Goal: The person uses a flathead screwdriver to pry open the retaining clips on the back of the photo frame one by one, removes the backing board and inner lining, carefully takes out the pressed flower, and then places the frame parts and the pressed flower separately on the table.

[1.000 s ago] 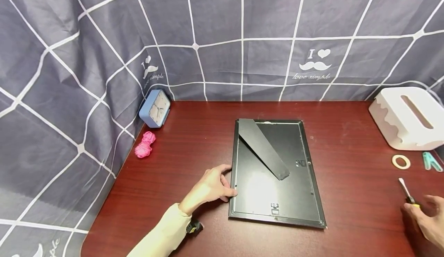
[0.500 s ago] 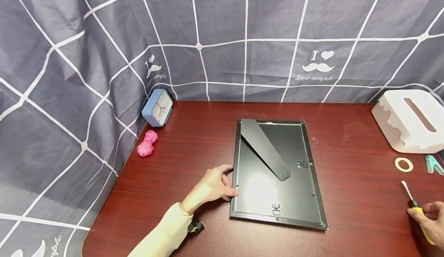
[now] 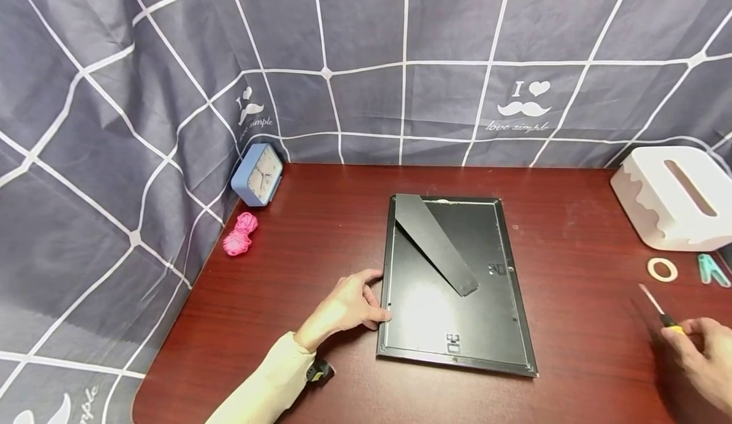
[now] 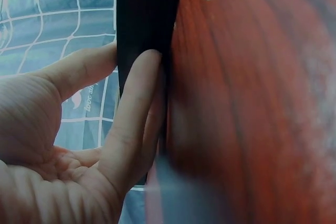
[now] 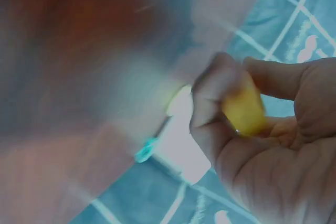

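Observation:
A black picture frame lies back side up on the table, with its stand leg slanting across the backing. My left hand holds the frame's left edge, thumb on the rim and fingers along the side. In the left wrist view, the left hand's fingers touch the dark edge. At the far right, my right hand grips a screwdriver with a yellow and black handle. Its tip points away and to the left, apart from the frame. The right wrist view shows the yellow handle between fingers and thumb, blurred.
A white tissue box stands at the back right, with a cream ring and a teal clip in front of it. A blue clock and pink yarn sit at the left. A grey curtain hangs behind the table.
My right hand has taken the screwdriver up and moved slightly left with it; a shadow now shows beside the tool. The left hand and the frame have stayed in place.

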Tool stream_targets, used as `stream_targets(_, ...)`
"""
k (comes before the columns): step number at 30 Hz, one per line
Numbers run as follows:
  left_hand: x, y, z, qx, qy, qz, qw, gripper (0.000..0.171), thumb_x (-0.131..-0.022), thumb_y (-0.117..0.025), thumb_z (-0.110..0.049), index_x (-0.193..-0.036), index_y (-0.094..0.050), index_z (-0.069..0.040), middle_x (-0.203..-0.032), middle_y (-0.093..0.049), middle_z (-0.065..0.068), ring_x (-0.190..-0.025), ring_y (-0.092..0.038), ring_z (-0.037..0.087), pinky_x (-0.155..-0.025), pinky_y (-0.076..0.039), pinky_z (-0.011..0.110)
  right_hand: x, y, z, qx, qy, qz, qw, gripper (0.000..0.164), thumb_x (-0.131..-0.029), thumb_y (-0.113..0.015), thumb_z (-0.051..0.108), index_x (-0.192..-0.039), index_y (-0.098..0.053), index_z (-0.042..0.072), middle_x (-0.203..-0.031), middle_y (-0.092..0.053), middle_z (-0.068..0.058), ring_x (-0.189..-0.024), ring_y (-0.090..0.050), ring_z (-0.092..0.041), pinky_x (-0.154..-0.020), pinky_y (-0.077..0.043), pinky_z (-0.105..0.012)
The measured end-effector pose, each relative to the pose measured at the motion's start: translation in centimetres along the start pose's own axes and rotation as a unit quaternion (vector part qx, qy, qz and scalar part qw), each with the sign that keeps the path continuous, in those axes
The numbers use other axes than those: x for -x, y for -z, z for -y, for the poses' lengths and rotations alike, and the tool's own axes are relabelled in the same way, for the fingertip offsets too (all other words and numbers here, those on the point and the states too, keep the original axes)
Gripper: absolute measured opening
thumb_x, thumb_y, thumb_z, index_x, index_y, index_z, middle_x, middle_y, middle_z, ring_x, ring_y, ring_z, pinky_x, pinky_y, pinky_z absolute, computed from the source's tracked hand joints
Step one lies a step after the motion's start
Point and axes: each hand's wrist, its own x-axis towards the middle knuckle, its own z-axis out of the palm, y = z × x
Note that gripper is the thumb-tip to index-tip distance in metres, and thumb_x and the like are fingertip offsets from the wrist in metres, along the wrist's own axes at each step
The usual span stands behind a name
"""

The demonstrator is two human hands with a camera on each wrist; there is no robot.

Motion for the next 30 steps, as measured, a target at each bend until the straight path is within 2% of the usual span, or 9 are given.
stream_targets(1, 0.0, 0.0, 0.0, 0.003, 0.001, 0.001, 1.0, 0.09, -0.081, -0.094, -0.013, -0.159, -0.05, -0.004, -0.079, -0.077, -0.005, -0.061, -0.079, 0.014, -0.125, -0.05, 0.055, -0.3, 0.2, 0.6, 0.018, 0.013, 0.006, 1.0, 0.028, -0.111, -0.051, 0.006, -0.098, -0.053, -0.019, -0.061, -0.051, -0.002, -0.056, -0.032, 0.012, -0.043, -0.031, -0.015)
stream_targets(4, 0.1, 0.0, 0.1, 0.016, 0.001, 0.006, 0.9998, 0.09, -0.083, -0.094, -0.012, -0.16, -0.049, -0.004, -0.081, -0.076, -0.002, -0.062, -0.08, 0.017, -0.119, -0.056, 0.054, -1.1, 0.8, 2.8, 0.06, 0.036, 0.027, 0.997, 0.033, -0.114, -0.053, 0.016, -0.1, -0.057, -0.014, -0.067, -0.054, -0.007, -0.059, -0.031, 0.007, -0.049, -0.026, -0.021)
stream_targets(8, 0.1, 0.1, 0.2, 0.033, 0.002, 0.015, 0.9993, 0.091, -0.084, -0.093, -0.011, -0.162, -0.046, -0.003, -0.083, -0.075, 0.002, -0.064, -0.081, 0.021, -0.11, -0.063, 0.052, -2.2, 1.3, 5.7, 0.063, 0.058, 0.089, 0.992, 0.03, -0.115, -0.056, 0.024, -0.108, -0.059, -0.005, -0.068, -0.06, 0.004, -0.059, -0.038, 0.01, -0.051, -0.031, -0.021)
stream_targets(11, 0.0, 0.1, 0.2, 0.035, 0.004, 0.018, 0.9992, 0.091, -0.084, -0.093, -0.011, -0.162, -0.046, -0.003, -0.084, -0.074, 0.003, -0.064, -0.081, 0.021, -0.108, -0.064, 0.051, -2.7, 1.0, 7.7, 0.043, 0.093, 0.111, 0.988, 0.018, -0.111, -0.063, 0.021, -0.109, -0.062, 0.004, -0.071, -0.057, 0.014, -0.062, -0.04, 0.01, -0.053, -0.031, -0.02)
stream_targets(14, 0.0, 0.1, 0.3, 0.034, 0.005, 0.019, 0.9992, 0.091, -0.085, -0.093, -0.011, -0.162, -0.046, -0.004, -0.085, -0.075, 0.003, -0.065, -0.081, 0.021, -0.109, -0.064, 0.05, -2.9, 0.2, 9.8, 0.023, 0.125, 0.123, 0.984, 0.008, -0.108, -0.067, 0.017, -0.107, -0.062, 0.011, -0.071, -0.05, 0.015, -0.062, -0.039, 0.007, -0.054, -0.028, -0.021)
stream_targets(16, 0.0, 0.1, 0.2, 0.032, 0.005, 0.018, 0.9993, 0.091, -0.085, -0.093, -0.011, -0.162, -0.046, -0.004, -0.085, -0.075, 0.002, -0.065, -0.081, 0.02, -0.109, -0.064, 0.05, -3.0, -0.5, 11.1, 0.006, 0.152, 0.122, 0.981, 0.011, -0.105, -0.072, 0.013, -0.106, -0.062, 0.014, -0.073, -0.049, 0.014, -0.063, -0.04, 0.006, -0.055, -0.028, -0.02)
stream_targets(22, 0.0, 0.1, 0.2, 0.024, 0.003, 0.018, 0.9995, 0.09, -0.086, -0.093, -0.012, -0.162, -0.046, -0.004, -0.085, -0.075, 0.001, -0.064, -0.081, 0.019, -0.111, -0.063, 0.05, -3.6, -3.3, 14.9, -0.022, 0.246, 0.134, 0.96, 0.029, -0.093, -0.081, 0.0, -0.099, -0.061, 0.02, -0.075, -0.049, 0.017, -0.068, -0.042, 0.007, -0.06, -0.031, -0.019)
stream_targets(27, 0.0, 0.2, 0.2, 0.016, 0.001, 0.016, 0.9997, 0.089, -0.086, -0.093, -0.012, -0.162, -0.046, -0.004, -0.085, -0.075, 0.001, -0.065, -0.081, 0.019, -0.109, -0.063, 0.05, -3.6, -5.9, 18.0, -0.049, 0.275, 0.195, 0.94, 0.026, -0.096, -0.079, 0.003, -0.096, -0.059, 0.021, -0.072, -0.044, 0.018, -0.065, -0.039, 0.007, -0.059, -0.033, -0.019)
stream_targets(30, 0.0, 0.1, 0.2, 0.015, 0.001, 0.017, 0.9997, 0.089, -0.086, -0.092, -0.012, -0.162, -0.046, -0.004, -0.086, -0.075, 0.001, -0.065, -0.081, 0.019, -0.108, -0.065, 0.049, -3.5, -7.4, 19.4, -0.062, 0.29, 0.242, 0.924, 0.025, -0.098, -0.076, 0.003, -0.095, -0.057, 0.02, -0.072, -0.043, 0.018, -0.067, -0.04, 0.006, -0.06, -0.034, -0.019)
